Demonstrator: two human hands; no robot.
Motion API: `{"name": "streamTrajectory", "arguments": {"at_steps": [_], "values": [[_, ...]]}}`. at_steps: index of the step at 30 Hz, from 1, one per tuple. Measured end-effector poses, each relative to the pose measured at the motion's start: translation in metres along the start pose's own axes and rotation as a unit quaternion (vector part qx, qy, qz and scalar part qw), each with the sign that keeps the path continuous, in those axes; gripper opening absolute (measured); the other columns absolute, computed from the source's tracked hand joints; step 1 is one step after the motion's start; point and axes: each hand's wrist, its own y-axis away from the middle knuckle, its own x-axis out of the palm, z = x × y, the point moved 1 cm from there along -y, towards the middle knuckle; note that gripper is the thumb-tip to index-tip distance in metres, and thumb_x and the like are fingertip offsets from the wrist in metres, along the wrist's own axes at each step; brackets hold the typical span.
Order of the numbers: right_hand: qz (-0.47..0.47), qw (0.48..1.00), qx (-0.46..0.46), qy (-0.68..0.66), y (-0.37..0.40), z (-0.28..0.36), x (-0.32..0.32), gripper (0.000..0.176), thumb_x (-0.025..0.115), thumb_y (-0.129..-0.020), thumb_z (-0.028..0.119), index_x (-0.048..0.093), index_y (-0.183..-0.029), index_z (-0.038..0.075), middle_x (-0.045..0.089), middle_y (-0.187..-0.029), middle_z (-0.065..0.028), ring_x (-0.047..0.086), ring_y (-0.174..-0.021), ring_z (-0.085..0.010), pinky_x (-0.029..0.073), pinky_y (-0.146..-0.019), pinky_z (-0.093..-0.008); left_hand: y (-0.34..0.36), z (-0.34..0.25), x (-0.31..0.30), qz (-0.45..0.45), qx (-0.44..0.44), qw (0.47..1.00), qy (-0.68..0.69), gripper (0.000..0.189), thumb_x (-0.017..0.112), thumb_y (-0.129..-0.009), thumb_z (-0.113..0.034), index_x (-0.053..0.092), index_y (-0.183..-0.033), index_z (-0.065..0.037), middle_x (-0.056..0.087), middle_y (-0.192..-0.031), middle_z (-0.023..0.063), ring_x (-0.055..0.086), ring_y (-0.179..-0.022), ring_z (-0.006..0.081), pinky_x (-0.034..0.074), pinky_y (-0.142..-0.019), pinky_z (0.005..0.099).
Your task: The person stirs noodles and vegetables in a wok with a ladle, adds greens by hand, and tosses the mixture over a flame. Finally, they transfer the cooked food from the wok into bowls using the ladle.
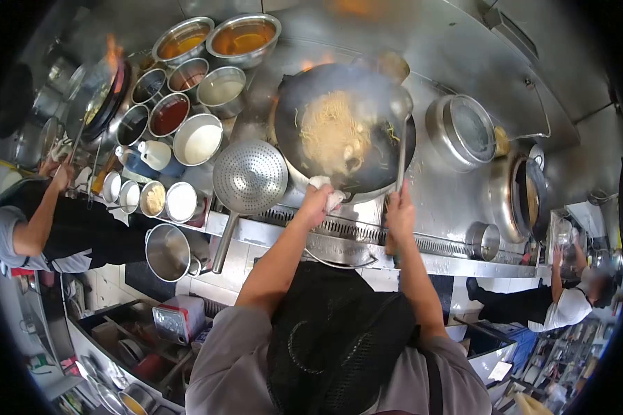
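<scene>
Noodles steam in a large black wok in front of me, with flame licking up behind its far rim. At the wok's near edge my left hand is closed around a folded white cloth; whatever handle lies under the cloth is hidden. My right hand grips the long handle of a cooking ladle. The ladle's bowl is at the wok's right rim, partly veiled by steam. A perforated strainer lies left of my left hand, its handle jutting over the counter edge.
Metal bowls of sauces and seasonings stand at the left, near a steel pot. To the right are a round steel container, another wok and a small metal cup. One co-worker cooks at far left; another person stands far right.
</scene>
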Motion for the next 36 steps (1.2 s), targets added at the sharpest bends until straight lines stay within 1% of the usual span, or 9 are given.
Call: {"name": "streamTrajectory", "arguments": {"at_steps": [1, 7, 10, 16, 20, 22, 32, 34, 36], "values": [[-0.093, 0.978, -0.177, 0.053, -0.003, -0.010, 0.022, 0.054, 0.051, -0.098, 0.023, 0.036, -0.146, 0.006, 0.064, -0.089, -0.0322, 0.065, -0.071, -0.0452, 0.050, -0.065, -0.0512, 0.002, -0.003, 0.003, -0.013, -0.003, 1.000, -0.018, 0.031, 0.052, -0.087, -0.004, 0.044, -0.117, -0.009, 0.057, -0.100, 0.0108, 0.064, -0.080, 0.0256, 0.054, -0.052, 0.0385], [0.211, 0.939, 0.083, -0.257, 0.021, 0.039, -0.011, 0.052, 0.052, -0.099, 0.018, 0.038, -0.148, 0.008, 0.056, -0.063, -0.0050, 0.052, -0.046, -0.0136, 0.044, -0.043, -0.0321, -0.004, 0.001, -0.003, -0.001, 0.014, 0.999, -0.038, 0.029, 0.052, -0.087, -0.005, 0.045, -0.115, -0.008, 0.058, -0.099, 0.0104, 0.065, -0.079, 0.0244, 0.052, -0.051, 0.0369], [0.142, 0.955, 0.039, -0.256, 0.018, 0.060, -0.028, 0.050, 0.052, -0.099, 0.018, 0.041, -0.147, 0.007, 0.049, -0.062, 0.0029, 0.045, -0.044, -0.0064, 0.039, -0.038, -0.0260, -0.001, 0.002, -0.004, -0.009, 0.018, 0.998, -0.054, 0.029, 0.054, -0.088, -0.008, 0.045, -0.115, -0.007, 0.059, -0.099, 0.0103, 0.065, -0.080, 0.0238, 0.053, -0.052, 0.0365], [0.084, 0.992, 0.016, -0.097, -0.043, 0.058, 0.002, 0.053, 0.052, -0.097, 0.020, 0.040, -0.146, 0.005, 0.053, -0.060, -0.0035, 0.050, -0.044, -0.0132, 0.044, -0.039, -0.0303, -0.001, 0.002, 0.001, -0.038, 0.032, 0.996, -0.069, 0.029, 0.052, -0.089, -0.010, 0.045, -0.117, -0.008, 0.059, -0.097, 0.0093, 0.065, -0.076, 0.0225, 0.051, -0.049, 0.0360], [0.239, 0.968, 0.011, -0.079, -0.032, 0.031, 0.008, 0.052, 0.055, -0.097, 0.018, 0.041, -0.147, 0.015, 0.054, -0.063, -0.0042, 0.055, -0.050, -0.0162, 0.047, -0.046, -0.0332, -0.009, 0.006, -0.007, -0.012, 0.037, 0.996, -0.086, 0.028, 0.051, -0.089, -0.009, 0.046, -0.117, -0.009, 0.060, -0.098, 0.0088, 0.064, -0.075, 0.0222, 0.051, -0.049, 0.0364], [0.149, 0.928, -0.335, 0.062, -0.028, -0.005, -0.010, 0.053, 0.061, -0.092, 0.018, 0.048, -0.143, 0.026, 0.063, -0.076, -0.0167, 0.064, -0.069, -0.0335, 0.053, -0.066, -0.0404, -0.011, 0.005, -0.008, 0.002, 0.032, 0.995, -0.090, 0.028, 0.051, -0.089, -0.010, 0.047, -0.116, -0.009, 0.060, -0.097, 0.0086, 0.065, -0.076, 0.0223, 0.052, -0.050, 0.0369], [0.065, 0.979, -0.119, 0.155, 0.017, -0.065, -0.147, 0.046, 0.062, -0.092, 0.013, 0.055, -0.137, 0.015, 0.066, -0.104, -0.0265, 0.066, -0.097, -0.0388, 0.051, -0.082, -0.0434, -0.019, 0.024, -0.001, 0.058, -0.103, 0.993, 0.023, 0.026, 0.051, -0.094, -0.013, 0.050, -0.119, -0.008, 0.061, -0.096, 0.0097, 0.065, -0.078, 0.0228, 0.057, -0.058, 0.0403], [0.041, 0.959, -0.223, 0.171, 0.031, -0.040, -0.145, 0.045, 0.060, -0.094, 0.013, 0.053, -0.137, 0.007, 0.064, -0.114, -0.0278, 0.066, -0.103, -0.0355, 0.050, -0.084, -0.0398, 0.026, 0.010, 0.031, 0.009, 0.057, 0.998, -0.003, 0.024, 0.050, -0.096, -0.016, 0.051, -0.116, -0.004, 0.061, -0.095, 0.0109, 0.065, -0.081, 0.0235, 0.058, -0.065, 0.0406], [0.154, 0.979, -0.045, 0.126, 0.070, 0.000, -0.164, 0.045, 0.059, -0.095, 0.014, 0.052, -0.138, 0.007, 0.068, -0.096, -0.0145, 0.063, -0.082, -0.0229, 0.050, -0.075, -0.0336, 0.080, -0.016, 0.062, -0.001, -0.100, 0.993, 0.068, 0.020, 0.051, -0.097, -0.016, 0.055, -0.111, -0.003, 0.063, -0.093, 0.0103, 0.065, -0.080, 0.0226, 0.056, -0.063, 0.0409]]}}
